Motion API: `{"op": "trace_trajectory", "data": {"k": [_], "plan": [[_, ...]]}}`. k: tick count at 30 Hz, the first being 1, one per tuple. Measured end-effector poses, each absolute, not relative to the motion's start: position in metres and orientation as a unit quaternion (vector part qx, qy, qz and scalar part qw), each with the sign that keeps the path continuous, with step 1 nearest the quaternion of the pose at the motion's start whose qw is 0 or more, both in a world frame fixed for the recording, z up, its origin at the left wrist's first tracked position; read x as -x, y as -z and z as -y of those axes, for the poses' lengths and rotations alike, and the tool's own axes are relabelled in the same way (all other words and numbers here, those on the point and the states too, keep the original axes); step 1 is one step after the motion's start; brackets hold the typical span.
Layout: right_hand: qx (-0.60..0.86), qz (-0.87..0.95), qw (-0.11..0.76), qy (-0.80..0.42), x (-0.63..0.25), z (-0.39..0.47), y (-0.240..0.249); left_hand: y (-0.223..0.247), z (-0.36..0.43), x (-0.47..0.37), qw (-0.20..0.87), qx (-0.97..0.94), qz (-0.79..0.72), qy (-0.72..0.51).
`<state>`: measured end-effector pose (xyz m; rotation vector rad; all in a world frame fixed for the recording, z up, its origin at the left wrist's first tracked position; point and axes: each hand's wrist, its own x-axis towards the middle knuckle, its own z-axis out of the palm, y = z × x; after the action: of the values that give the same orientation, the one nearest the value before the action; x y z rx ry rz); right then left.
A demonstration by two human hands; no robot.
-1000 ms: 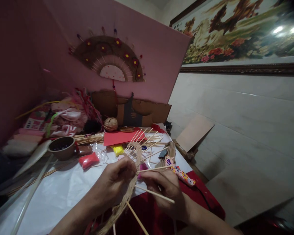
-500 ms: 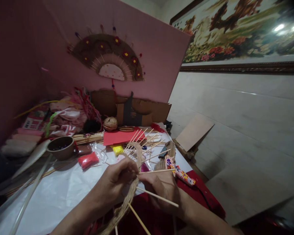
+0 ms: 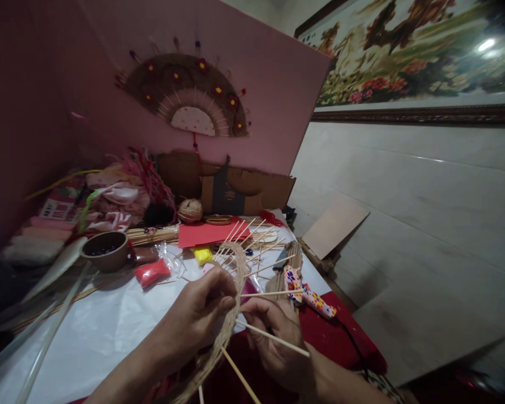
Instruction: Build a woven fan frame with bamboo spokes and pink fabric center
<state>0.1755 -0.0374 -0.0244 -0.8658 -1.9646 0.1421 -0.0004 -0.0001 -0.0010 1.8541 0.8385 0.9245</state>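
The left hand (image 3: 196,314) is pinching the tan woven straw ring (image 3: 229,314); the right hand (image 3: 273,331) is pinching a thin wooden stick (image 3: 278,340), which should go in slowly.

Craft table (image 3: 101,331), pretty cluttered
White sheet over red cloth (image 3: 332,336); on it a brown bowl (image 3: 105,251), red packet (image 3: 152,272), yellow packet (image 3: 202,255), red paper (image 3: 206,234), twine ball (image 3: 189,210), loose skewers (image 3: 151,235).
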Motion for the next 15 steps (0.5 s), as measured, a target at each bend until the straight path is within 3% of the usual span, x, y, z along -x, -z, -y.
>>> {"op": "trace_trajectory", "data": {"k": [7, 15], "plan": [[0.393, 0.77, 0.474, -0.165, -0.176, 0.041, 0.037, 0.002, 0.002, 0.001, 0.443, -0.746, -0.337, -0.365], [0.388, 0.767, 0.485, -0.159, -0.172, 0.043, 0.036, 0.004, 0.002, 0.003, 0.439, -0.752, -0.339, -0.357]]}}
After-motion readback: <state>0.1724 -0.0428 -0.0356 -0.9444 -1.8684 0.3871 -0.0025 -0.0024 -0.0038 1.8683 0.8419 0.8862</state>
